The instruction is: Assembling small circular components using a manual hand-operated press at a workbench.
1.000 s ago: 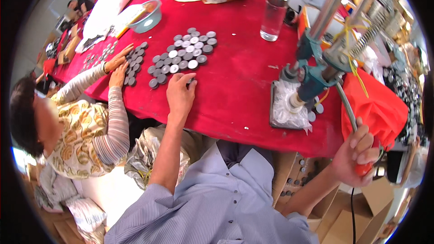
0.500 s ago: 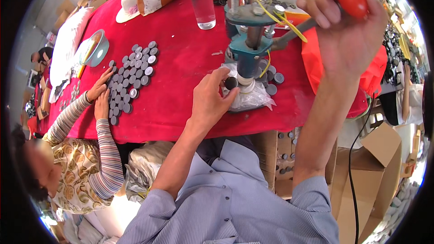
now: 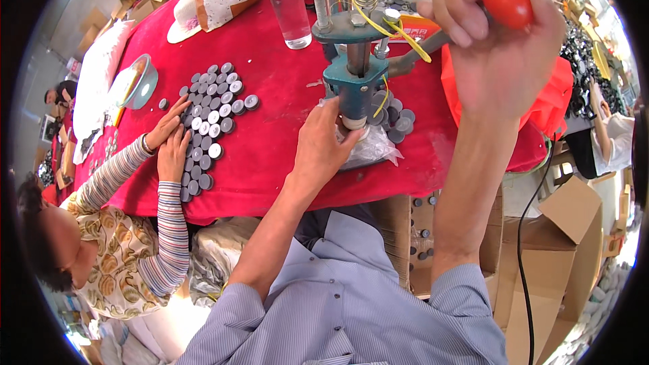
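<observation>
A green hand press [image 3: 356,84] stands on the red cloth-covered table in front of me. My right hand [image 3: 500,47] is raised at the upper right, closed on the red knob [image 3: 507,0] of its lever [image 3: 409,59]. My left hand [image 3: 323,136] is at the foot of the press, its thumb and fingers curled around the spot under the ram. A pale ring [image 3: 353,123] shows there between the fingertips. What the fingers hold is mostly hidden. Clear plastic film [image 3: 372,151] lies under the ram. Behind the press foot is a pile of grey round caps [image 3: 399,118].
At the left, a co-worker's hands [image 3: 172,145] rest at a spread of grey caps [image 3: 215,105]. A lidded glass jar [image 3: 291,13] stands left of the press. An orange-red bag [image 3: 541,105] lies at the table's right edge, with open cardboard boxes [image 3: 541,263] below.
My left hand has brought the dark round cap under the ram, where it is now hidden. The right hand stays on the knob. The co-worker's caps have shifted.
</observation>
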Available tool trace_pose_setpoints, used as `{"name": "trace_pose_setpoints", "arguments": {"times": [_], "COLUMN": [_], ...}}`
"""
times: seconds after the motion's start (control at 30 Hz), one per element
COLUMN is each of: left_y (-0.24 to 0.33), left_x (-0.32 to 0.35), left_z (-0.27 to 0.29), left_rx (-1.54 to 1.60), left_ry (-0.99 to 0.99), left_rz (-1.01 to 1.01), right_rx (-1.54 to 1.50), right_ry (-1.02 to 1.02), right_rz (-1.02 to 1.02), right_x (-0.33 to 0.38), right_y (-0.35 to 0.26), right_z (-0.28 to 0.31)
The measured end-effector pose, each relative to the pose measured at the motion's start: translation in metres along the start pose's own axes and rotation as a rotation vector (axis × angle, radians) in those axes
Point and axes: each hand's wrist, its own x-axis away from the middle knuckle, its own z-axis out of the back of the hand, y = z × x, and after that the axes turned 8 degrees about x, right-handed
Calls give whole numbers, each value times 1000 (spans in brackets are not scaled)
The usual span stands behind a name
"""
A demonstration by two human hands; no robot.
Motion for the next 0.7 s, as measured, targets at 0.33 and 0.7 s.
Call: {"name": "trace_pose_setpoints", "arguments": {"times": [0.33,0.7], "left_y": [-44,-120], "left_x": [23,-1], "left_z": [51,74], "left_rx": [-145,-516], "left_ry": [126,185], "left_rz": [-19,129], "right_rx": [203,216], "right_ry": [-50,20], "right_rz": [229,209], "right_x": [129,151], "right_y": [21,30], "right_z": [21,30]}}
